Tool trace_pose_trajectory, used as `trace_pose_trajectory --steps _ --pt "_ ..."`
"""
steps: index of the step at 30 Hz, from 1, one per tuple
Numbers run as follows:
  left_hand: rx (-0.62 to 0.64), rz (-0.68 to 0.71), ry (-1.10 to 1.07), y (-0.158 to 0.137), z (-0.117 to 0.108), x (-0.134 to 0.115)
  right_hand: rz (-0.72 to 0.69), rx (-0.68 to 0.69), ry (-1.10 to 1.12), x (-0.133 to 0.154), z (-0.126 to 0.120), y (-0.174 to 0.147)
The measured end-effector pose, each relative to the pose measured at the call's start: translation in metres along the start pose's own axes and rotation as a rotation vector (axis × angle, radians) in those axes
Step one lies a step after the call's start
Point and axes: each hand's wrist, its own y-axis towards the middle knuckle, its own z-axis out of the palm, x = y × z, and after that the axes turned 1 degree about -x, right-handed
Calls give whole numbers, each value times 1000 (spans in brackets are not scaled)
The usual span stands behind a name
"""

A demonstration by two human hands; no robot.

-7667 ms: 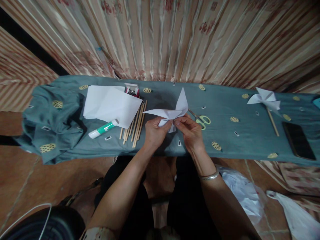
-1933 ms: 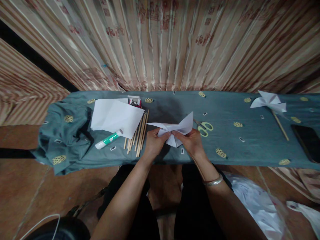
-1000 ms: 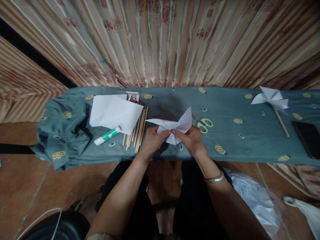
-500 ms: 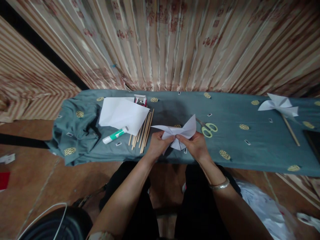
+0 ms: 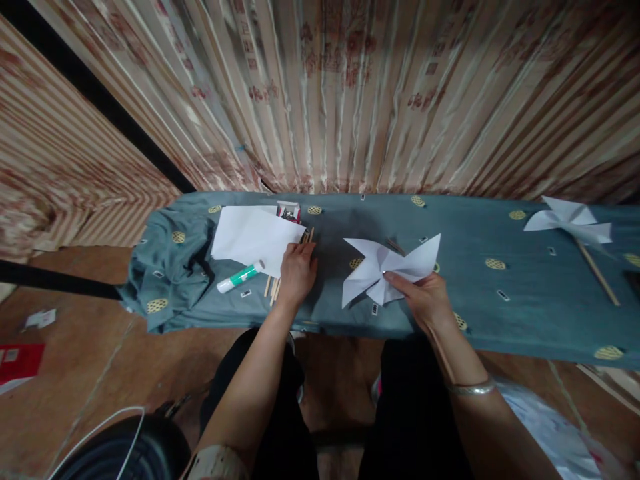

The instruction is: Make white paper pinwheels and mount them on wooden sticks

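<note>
My right hand [image 5: 431,297] pinches a white paper pinwheel [image 5: 367,260] near its centre, thumb on top by a small shiny pin head [image 5: 384,272]. Its folded blades spread out over the cloth. On the left, my left hand [image 5: 299,273] is down at a bundle of thin wooden sticks [image 5: 273,288], fingers bent and close together around a stick; the fingertips are partly hidden. White paper sheets [image 5: 250,230] overlap the bundle's upper part. Scissors [image 5: 396,245] lie mostly covered by the pinwheel.
A glue stick [image 5: 241,276] lies in front of the sheets. Behind them is a small open box [image 5: 289,212] of metal pins. Another pinwheel on a stick [image 5: 570,220] lies at the right. The green cloth [image 5: 470,300] is bunched up at the left end, and a pleated curtain [image 5: 345,120] hangs behind.
My left hand has let go of the pinwheel and moved left to the sticks. My right hand has shifted right with the pinwheel, which now lies flatter and covers most of the scissors.
</note>
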Motion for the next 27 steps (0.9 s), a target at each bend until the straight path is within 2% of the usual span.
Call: trace_pose_trajectory --steps 5,14,23,27 --pt "-6 8 88 3 12 0 15 15 3 1 -4 0" --pt "23 -112 67 19 16 4 1 43 -65 8 -11 -1" --pt "-5 -222 -133 30 19 7 -42 66 -199 14 -18 -7" --pt "-20 -262 -283 32 19 -4 -113 30 -296 20 -16 -12"
